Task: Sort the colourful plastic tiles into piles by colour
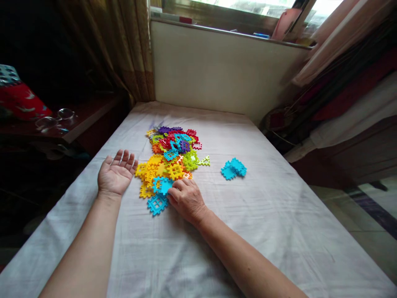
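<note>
A heap of plastic interlocking tiles in yellow, blue, red, purple and green lies in the middle of the cloth-covered surface. At its near edge my right hand pinches a blue tile. Another blue tile with window-like openings lies just below it. Yellow tiles are massed beyond these, with red tiles farther back. My left hand rests palm up at the heap's left side, fingers apart and holding nothing. Off to the right sits a small separate pile of blue tiles.
A pale cloth covers the surface, which meets a low wall under a window. On the left, a dark side table carries eyeglasses and a red patterned item. Clothes hang along the right.
</note>
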Motion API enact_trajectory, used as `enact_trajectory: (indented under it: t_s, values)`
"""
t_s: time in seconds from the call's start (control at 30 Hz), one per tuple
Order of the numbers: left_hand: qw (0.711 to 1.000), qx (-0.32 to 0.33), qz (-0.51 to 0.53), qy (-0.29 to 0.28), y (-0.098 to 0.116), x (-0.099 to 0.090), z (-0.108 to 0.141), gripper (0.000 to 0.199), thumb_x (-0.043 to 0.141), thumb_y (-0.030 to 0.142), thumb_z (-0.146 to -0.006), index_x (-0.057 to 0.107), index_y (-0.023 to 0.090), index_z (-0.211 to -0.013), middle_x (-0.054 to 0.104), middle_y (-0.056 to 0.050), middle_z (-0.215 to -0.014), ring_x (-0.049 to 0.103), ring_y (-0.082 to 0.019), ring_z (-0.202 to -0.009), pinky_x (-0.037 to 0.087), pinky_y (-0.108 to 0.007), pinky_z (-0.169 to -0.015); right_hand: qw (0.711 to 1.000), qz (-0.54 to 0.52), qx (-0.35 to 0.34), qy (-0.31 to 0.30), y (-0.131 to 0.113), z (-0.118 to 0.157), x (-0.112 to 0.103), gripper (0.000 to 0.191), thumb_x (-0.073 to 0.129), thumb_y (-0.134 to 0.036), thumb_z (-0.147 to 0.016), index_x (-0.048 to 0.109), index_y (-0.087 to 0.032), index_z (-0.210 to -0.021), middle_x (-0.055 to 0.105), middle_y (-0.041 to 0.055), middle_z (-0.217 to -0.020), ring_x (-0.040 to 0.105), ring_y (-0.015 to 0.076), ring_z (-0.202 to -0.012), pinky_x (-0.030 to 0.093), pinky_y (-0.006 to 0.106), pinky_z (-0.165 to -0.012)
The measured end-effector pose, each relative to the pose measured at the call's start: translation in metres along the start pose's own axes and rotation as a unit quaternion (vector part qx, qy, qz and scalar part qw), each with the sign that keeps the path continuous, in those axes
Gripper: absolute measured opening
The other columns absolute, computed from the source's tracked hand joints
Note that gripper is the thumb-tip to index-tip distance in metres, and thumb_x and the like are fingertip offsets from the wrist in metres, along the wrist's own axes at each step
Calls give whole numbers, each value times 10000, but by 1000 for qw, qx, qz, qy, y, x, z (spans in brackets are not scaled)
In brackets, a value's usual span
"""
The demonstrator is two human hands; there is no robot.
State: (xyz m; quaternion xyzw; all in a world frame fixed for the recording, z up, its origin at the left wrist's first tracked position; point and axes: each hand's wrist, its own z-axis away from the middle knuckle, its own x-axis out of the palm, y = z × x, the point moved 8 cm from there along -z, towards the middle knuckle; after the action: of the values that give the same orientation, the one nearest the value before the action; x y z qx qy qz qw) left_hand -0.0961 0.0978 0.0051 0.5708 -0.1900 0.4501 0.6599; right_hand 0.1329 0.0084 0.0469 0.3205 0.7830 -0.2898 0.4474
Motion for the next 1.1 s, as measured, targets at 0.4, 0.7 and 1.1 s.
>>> enact_trajectory:
  t_s: [0.4,0.7,1.1]
  values:
    - [1000,3,-21,11,1,2,2,292,426,401,-947,656,221,-951,759,-39,-925,734,-201,-872,615,-367,-744,883,-353,246,187,90,44,-56,165,633,-351,-818,712,-214,-770,694,34,-777,619,166,-746,492,294,-708]
    - [999,6,-32,16,1,3,3,311,400,400,-955,657,224,-953,757,-41,-919,733,-198,-868,615,-357,-735,783,-396,422,226,153,87,-59,356,654,-534,-702,712,-190,-773,670,24,-718,584,157,-662,477,299,-660]
    - [999,3,-35,19,2,5,6,341,364,397,-966,654,218,-942,759,-29,-900,733,-189,-861,625,-352,-712,896,35,431,97,186,115,-85,217,580,-393,-786,721,-228,-802,691,49,-859,590,198,-763,439,317,-714]
